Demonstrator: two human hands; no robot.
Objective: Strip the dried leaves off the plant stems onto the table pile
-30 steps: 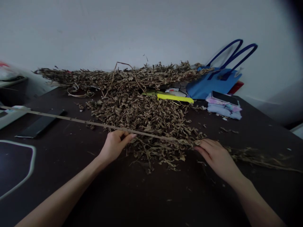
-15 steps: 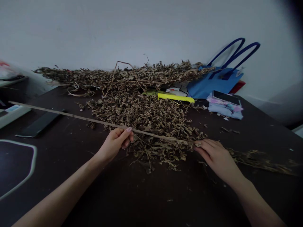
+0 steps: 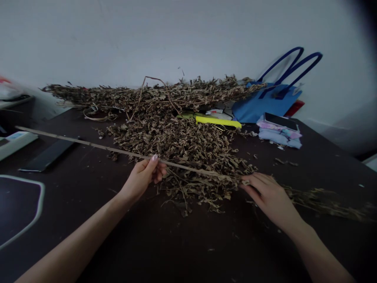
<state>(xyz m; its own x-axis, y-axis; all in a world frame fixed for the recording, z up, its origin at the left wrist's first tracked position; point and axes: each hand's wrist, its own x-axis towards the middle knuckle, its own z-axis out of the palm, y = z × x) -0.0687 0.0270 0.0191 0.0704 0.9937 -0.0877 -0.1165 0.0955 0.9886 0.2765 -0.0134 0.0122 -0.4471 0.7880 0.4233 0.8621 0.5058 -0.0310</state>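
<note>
A long dried plant stalk (image 3: 103, 147) slants across the head view, bare on its left part and leafy beyond my right hand. My left hand (image 3: 147, 169) pinches its bare part between thumb and fingers. Farther along, my right hand (image 3: 265, 192) is closed around the stalk where leaves begin; its fingertips are partly hidden. The leafy end (image 3: 326, 202) sticks out to the right past that hand. Beneath and behind the stalk lies a heap of loose dried leaves (image 3: 179, 137) on the dark table (image 3: 165, 251).
A bundle of dried leafy stalks (image 3: 123, 96) lies along the wall. At the right back are a blue bag (image 3: 265, 104), a phone (image 3: 281, 121) on folded cloth (image 3: 279, 136), and a yellow strip-shaped object (image 3: 218, 121). A dark flat object (image 3: 50, 155) and a white power strip (image 3: 17, 143) lie left.
The stalk has shifted slightly to the right. My left thumb sits a little farther left and higher on it. My right hand has hardly moved.
</note>
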